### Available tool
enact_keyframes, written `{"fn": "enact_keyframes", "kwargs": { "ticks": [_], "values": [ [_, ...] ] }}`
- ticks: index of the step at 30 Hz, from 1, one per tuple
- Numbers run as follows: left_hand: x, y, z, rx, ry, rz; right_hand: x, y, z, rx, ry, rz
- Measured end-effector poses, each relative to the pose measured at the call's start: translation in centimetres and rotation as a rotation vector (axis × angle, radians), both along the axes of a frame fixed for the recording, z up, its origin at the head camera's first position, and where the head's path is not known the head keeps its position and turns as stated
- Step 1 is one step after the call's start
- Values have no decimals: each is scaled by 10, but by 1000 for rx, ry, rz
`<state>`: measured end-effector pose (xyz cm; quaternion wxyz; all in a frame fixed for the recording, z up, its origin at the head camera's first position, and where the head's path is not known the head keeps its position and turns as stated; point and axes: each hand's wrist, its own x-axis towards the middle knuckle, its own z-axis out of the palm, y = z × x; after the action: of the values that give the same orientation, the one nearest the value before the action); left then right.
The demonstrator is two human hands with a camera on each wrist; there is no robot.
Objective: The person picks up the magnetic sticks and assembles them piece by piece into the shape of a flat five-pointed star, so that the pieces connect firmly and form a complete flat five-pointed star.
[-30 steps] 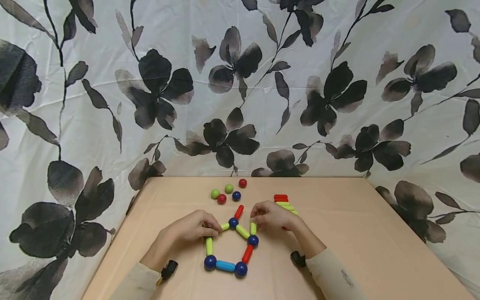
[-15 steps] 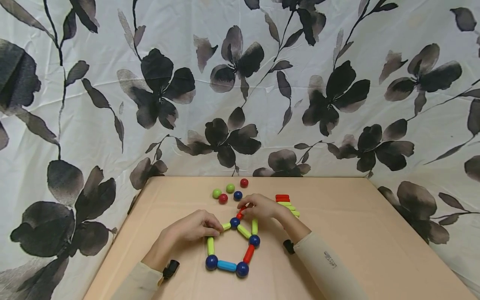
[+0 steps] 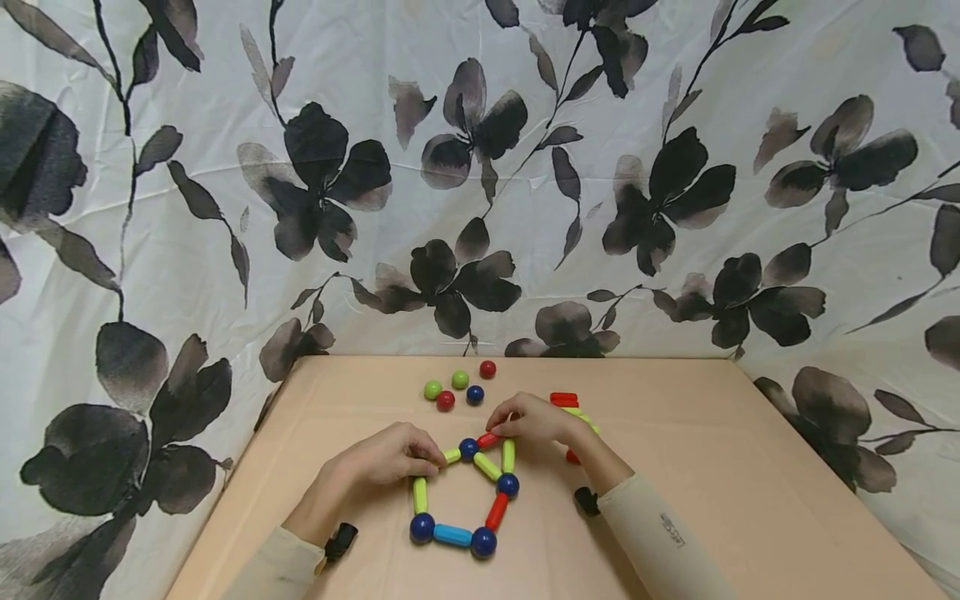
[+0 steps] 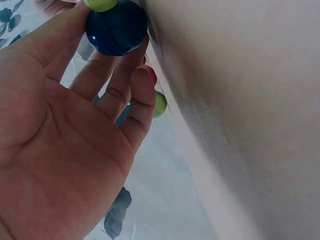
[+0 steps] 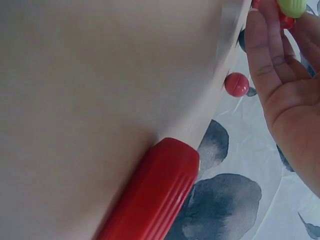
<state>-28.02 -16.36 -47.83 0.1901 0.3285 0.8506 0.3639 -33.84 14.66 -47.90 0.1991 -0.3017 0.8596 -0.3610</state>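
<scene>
Red stick [image 3: 488, 440]: pinched in the right hand's [image 3: 531, 417] grip, thumb and fingertips clamped together, one end against the top ball [image 3: 468, 450] of a five-sided frame [image 3: 487, 465].
Left hand [image 3: 392, 454]: grip clamped on a dark blue ball [image 4: 116, 27] at the frame's left corner.
Frame's sides: three green, one light-blue stick [image 3: 453, 536], one red side [image 3: 497, 511], all on the tan desk [image 3: 675, 500].
Extra green stick [image 3: 508, 456]: joined to the right-corner ball [image 3: 507, 485]; whether it touched the pinched stick, I could not tell.
Loose balls [image 3: 460, 380]: two green, two red, one dark blue, near the desk's far edge.
Spare sticks [image 3: 564, 399]: red and green, lay beyond the right wrist, partly hidden.
Backdrop [image 3: 570, 208]: white cloth printed with dark flowers.
</scene>
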Motion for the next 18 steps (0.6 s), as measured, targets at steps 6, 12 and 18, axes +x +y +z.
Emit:
{"fn": "enact_keyframes", "kwargs": {
  "ticks": [6,12,18],
  "values": [
    [1,0,-1,9,3,-1,-6,-3,5,34,-54,-36],
    [2,1,1,6,3,-5,-26,-19,18,99,124,-96],
    [3,-1,0,6,1,-6,-41,-43,15,253,262,-66]
  ]
}}
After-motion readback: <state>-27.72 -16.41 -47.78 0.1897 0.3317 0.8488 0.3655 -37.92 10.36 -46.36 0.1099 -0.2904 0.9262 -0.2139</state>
